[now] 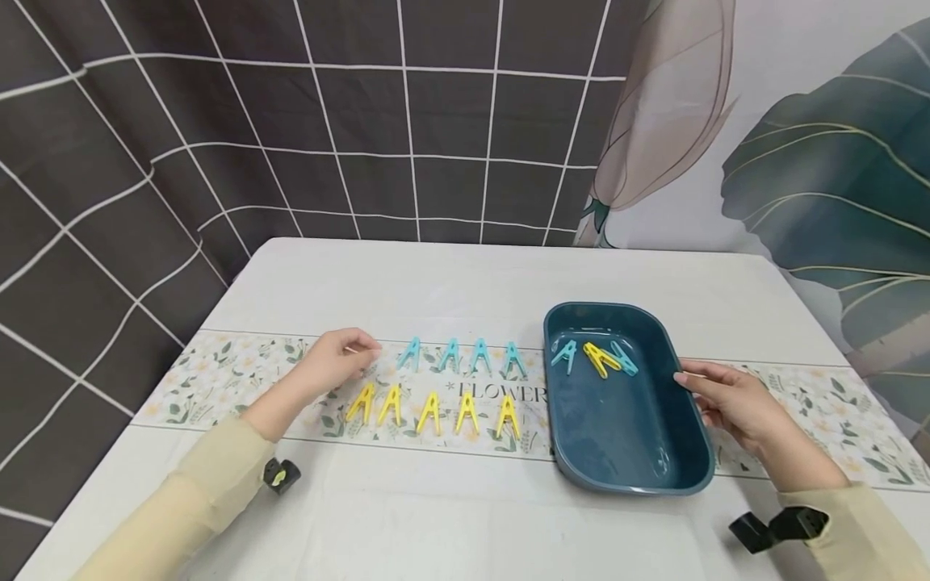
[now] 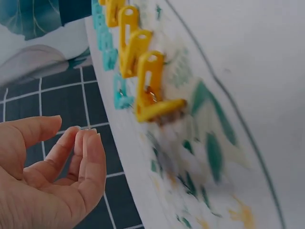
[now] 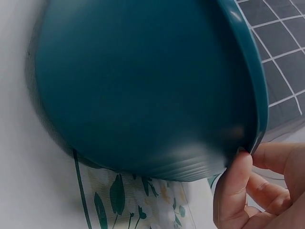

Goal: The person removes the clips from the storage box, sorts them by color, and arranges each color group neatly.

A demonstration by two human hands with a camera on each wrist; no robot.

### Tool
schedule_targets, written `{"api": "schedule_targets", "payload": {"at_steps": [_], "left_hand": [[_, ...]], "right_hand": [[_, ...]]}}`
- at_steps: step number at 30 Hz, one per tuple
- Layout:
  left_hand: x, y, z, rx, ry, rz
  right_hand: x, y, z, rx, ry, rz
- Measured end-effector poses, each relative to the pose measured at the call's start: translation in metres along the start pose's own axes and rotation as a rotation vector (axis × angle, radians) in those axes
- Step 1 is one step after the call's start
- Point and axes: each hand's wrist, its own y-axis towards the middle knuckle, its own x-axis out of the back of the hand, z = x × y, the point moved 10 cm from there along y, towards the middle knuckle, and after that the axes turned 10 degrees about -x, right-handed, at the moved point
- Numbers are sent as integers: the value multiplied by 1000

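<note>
A deep teal tray [image 1: 617, 444] stands on the right part of the table. My right hand [image 1: 737, 403] pinches its right rim between thumb and fingers, also plain in the right wrist view. Inside the tray lie a yellow clothespin [image 1: 597, 360] and two light-blue clothespins, one at the left [image 1: 564, 356]. Left of the tray, several light-blue clothespins [image 1: 479, 356] make a back row and several yellow clothespins [image 1: 430, 413] a front row. My left hand [image 1: 337, 361] hovers by the left end of these rows, fingers loosely bent and holding nothing; the left wrist view shows thumb and fingertips apart.
A floral runner [image 1: 218, 375] with printed lettering crosses the white table [image 1: 363, 516]. Behind hangs a dark grid-patterned cloth [image 1: 450, 113], with a leaf-print cloth [image 1: 835, 177] at the right. Each wrist wears a small black camera.
</note>
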Motion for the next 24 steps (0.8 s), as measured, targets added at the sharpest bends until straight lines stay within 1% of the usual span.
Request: {"api": "schedule_targets", "payload": {"at_steps": [3, 6, 10, 13, 14, 20, 24], "left_hand": [[-8, 8, -15, -38, -45, 12], [-19, 14, -28, -58, -96, 32], [-34, 24, -49, -102, -104, 50], [-43, 32, -66, -159, -103, 62], [-47, 36, -71, -171, -122, 64], [-66, 47, -97, -224, -166, 85], [-75, 52, -116, -284, -137, 90]], "right_hand": [[1, 0, -2, -3, 19, -1], [2, 1, -3, -9, 12, -10], [2, 1, -1, -13, -30, -31], [-1, 2, 2, -10, -56, -37], [-2, 2, 3, -7, -58, -34], [-5, 3, 5, -1, -19, 0], [-5, 3, 5, 4, 6, 14]]}}
